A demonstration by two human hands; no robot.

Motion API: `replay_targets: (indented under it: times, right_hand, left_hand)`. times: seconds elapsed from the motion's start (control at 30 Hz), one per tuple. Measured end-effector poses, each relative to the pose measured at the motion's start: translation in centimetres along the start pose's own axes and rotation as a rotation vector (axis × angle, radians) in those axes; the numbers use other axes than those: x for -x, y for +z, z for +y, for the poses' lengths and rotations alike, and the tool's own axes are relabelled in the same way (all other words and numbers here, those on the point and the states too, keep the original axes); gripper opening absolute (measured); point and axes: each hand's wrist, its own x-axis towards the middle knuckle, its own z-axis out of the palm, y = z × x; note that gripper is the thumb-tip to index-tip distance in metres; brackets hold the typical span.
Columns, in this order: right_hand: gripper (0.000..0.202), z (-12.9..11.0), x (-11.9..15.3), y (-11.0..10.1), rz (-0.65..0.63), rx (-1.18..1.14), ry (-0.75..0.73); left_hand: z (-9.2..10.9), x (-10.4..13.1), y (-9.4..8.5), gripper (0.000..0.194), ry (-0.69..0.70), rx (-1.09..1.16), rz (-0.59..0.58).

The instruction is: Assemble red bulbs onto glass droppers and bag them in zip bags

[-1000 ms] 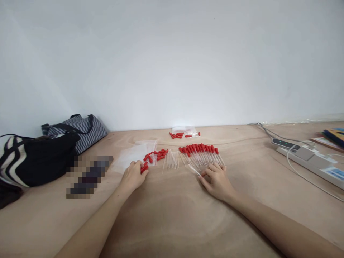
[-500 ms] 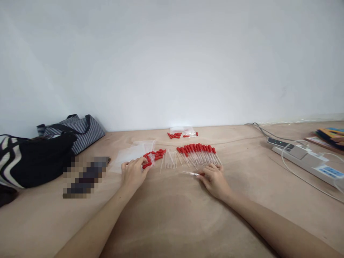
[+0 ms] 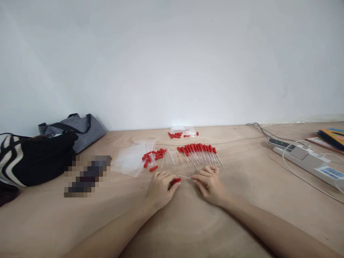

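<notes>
Between the fingers of my left hand (image 3: pixel 163 186) is a red rubber dropper bulb (image 3: pixel 176 181). My right hand (image 3: pixel 209 184) pinches a clear glass dropper tube (image 3: pixel 185 177), whose left end lies close by the bulb; I cannot tell whether they touch. Beyond my hands lies a fanned row of droppers (image 3: pixel 197 148) fitted with red bulbs. To its left are several bare tubes (image 3: pixel 170 159) side by side. Loose red bulbs (image 3: pixel 158 153) lie in a small heap left of those, with a single one (image 3: pixel 153 168) nearer my left hand.
Clear zip bags (image 3: pixel 129 159) lie flat on the wooden table (image 3: pixel 188 229). More red bulbs (image 3: pixel 176 135) and another bag sit near the wall. At left are a black bag (image 3: pixel 43 161), a striped bag (image 3: pixel 88 134) and a pixelated object (image 3: pixel 91 175); at right, a power strip (image 3: pixel 309 161) with cables.
My left hand has moved right from the loose heap, carrying a red bulb up to the tube. The right hand stays nearly in place, still holding the tube.
</notes>
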Motion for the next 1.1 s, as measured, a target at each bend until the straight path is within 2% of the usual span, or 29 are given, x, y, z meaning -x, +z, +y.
replay_targets:
  times: [0.27,0.63,0.83,1.03,1.1]
  right_hand:
    - [0.021,-0.05,0.13,-0.16,0.009,-0.013,0.004]
    - [0.022,-0.14,0.25,0.27,-0.016,0.004,-0.074]
    - [0.022,0.09,0.21,-0.01,-0.009,0.067,-0.157]
    - [0.027,0.8,0.04,0.02,-0.003,0.193,-0.302]
    - [0.027,0.74,-0.03,0.03,-0.002,0.188,-0.303]
  left_hand:
    - [-0.38,-0.04,0.07,0.008,-0.06,0.021,0.016]
    - [-0.47,-0.05,-0.1,0.018,-0.041,0.057,-0.014]
    - [-0.29,0.09,-0.22,0.017,0.032,0.054,-0.003]
    - [0.02,0.21,-0.36,0.017,0.096,0.039,-0.04]
    - [0.07,0.25,-0.32,0.018,0.102,0.033,-0.033]
